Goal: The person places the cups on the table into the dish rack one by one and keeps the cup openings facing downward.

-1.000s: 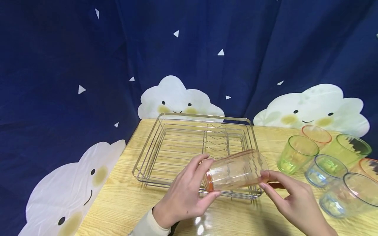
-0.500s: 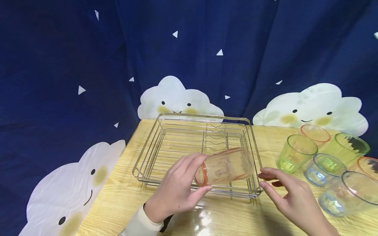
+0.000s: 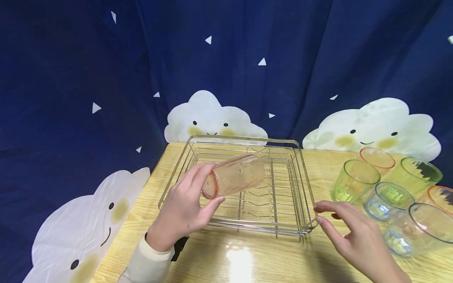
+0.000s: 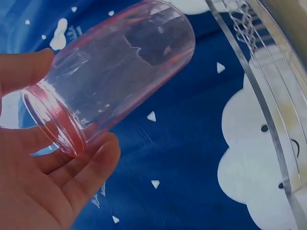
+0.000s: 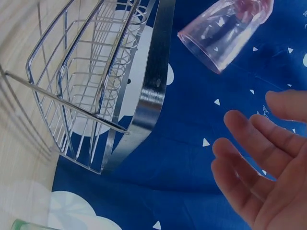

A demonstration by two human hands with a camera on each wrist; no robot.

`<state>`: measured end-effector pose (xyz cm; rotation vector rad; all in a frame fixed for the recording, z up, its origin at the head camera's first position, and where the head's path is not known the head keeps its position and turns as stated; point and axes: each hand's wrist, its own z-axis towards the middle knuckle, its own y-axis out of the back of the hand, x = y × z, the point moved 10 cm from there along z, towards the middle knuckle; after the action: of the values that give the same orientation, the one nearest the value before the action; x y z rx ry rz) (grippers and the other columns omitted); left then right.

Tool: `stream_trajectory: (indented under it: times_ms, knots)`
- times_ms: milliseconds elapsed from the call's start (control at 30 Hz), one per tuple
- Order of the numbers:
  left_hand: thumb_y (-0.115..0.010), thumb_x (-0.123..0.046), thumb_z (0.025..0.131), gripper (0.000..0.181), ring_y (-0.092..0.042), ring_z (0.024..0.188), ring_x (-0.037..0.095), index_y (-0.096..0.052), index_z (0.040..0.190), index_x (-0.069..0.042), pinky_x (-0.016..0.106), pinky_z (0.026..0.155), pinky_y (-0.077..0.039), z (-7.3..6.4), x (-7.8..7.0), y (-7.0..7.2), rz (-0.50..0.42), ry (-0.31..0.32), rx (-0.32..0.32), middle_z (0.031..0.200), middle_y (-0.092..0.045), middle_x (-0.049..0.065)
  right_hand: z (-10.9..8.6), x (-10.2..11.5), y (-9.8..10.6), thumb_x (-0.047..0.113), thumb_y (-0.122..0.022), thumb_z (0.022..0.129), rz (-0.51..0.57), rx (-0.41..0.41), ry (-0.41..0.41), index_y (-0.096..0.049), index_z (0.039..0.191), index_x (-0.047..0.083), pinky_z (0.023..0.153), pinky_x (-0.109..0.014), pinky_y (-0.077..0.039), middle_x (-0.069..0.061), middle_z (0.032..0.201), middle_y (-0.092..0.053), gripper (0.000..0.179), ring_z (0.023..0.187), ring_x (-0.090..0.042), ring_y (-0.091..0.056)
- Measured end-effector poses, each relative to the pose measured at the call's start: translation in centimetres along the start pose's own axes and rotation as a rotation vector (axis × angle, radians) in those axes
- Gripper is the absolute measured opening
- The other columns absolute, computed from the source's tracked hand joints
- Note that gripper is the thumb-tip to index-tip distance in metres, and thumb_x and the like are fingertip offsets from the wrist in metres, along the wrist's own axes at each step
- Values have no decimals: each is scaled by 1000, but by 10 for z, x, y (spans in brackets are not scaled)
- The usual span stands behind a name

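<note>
A clear pinkish-orange tumbler [image 3: 242,175] lies tilted in the air above the wire dish rack [image 3: 247,138]. My left hand [image 3: 185,202] holds it by the orange-ringed end, thumb on one side and fingers on the other. In the left wrist view the tumbler [image 4: 127,72] points away from the palm, its far end free. By the rack's front right corner is my right hand [image 3: 357,236], fingers loosely bent with nothing between them. The right wrist view shows that hand [image 5: 268,167] apart from both the tumbler and the rack's metal rim [image 5: 151,91].
On the right of the wooden table [image 3: 283,259] stand several tumblers, among them a green one [image 3: 354,182], a small blue-rimmed one [image 3: 387,202] and a larger blue-rimmed one [image 3: 421,232]. A dark blue curtain [image 3: 230,59] with clouds hangs behind.
My right hand has let go of the tumbler and stays by the rack's corner. My left hand has carried the tumbler left and farther back over the rack.
</note>
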<state>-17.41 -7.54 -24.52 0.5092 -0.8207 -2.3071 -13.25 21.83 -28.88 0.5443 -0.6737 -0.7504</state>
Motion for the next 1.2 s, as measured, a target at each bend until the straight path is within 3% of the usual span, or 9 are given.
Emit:
stream_trajectory:
  times_ms: [233, 400, 500, 633, 933, 1200]
  knots:
    - [-83, -25, 74, 70, -63, 112, 29, -53, 134, -3, 43, 92, -57, 1, 25, 5, 58, 42, 2, 123, -63, 14, -2, 2, 3, -1, -77, 74, 14, -29, 55, -74, 105, 11, 88, -1, -41, 1, 95, -73, 33, 103, 15, -54]
    - [-81, -27, 77, 68, -64, 111, 29, -53, 135, -3, 44, 92, -57, 7, 49, 4, 87, 80, 34, 122, -63, 14, -4, 2, 7, 17, -72, 89, 55, -92, 106, -75, 104, 10, 88, -2, -42, -1, 94, -74, 16, 101, 12, -57]
    - [-81, -26, 77, 69, -64, 111, 30, -53, 137, -3, 45, 92, -56, 10, 63, 3, 100, 110, 45, 123, -63, 15, -5, 1, 8, 30, -64, 96, 66, -121, 124, -75, 103, 10, 88, -2, -42, -1, 93, -74, 24, 99, 11, -58]
    - [-79, -28, 79, 70, -63, 112, 33, -52, 139, -4, 48, 93, -55, 14, 81, -1, 113, 157, 66, 124, -64, 16, -6, 1, 7, 34, -62, 97, 72, -133, 134, -76, 100, 10, 92, -2, -40, -2, 90, -74, 28, 99, 11, -58]
    - [-70, -32, 85, 67, -58, 120, 37, -48, 141, -3, 52, 104, -46, 28, 123, -32, 125, 316, 234, 129, -62, 18, -7, 2, 7, 33, -61, 98, 98, -132, 143, -75, 97, 8, 99, -3, -38, -4, 89, -74, 29, 103, 11, -58]
    - [-69, -34, 86, 62, -60, 115, 38, -50, 138, -5, 52, 100, -48, 36, 145, -55, 177, 365, 327, 124, -63, 19, -10, 6, 14, 28, -61, 98, 128, -188, 173, -75, 91, 6, 95, -3, -40, -4, 83, -73, 27, 96, 11, -60]
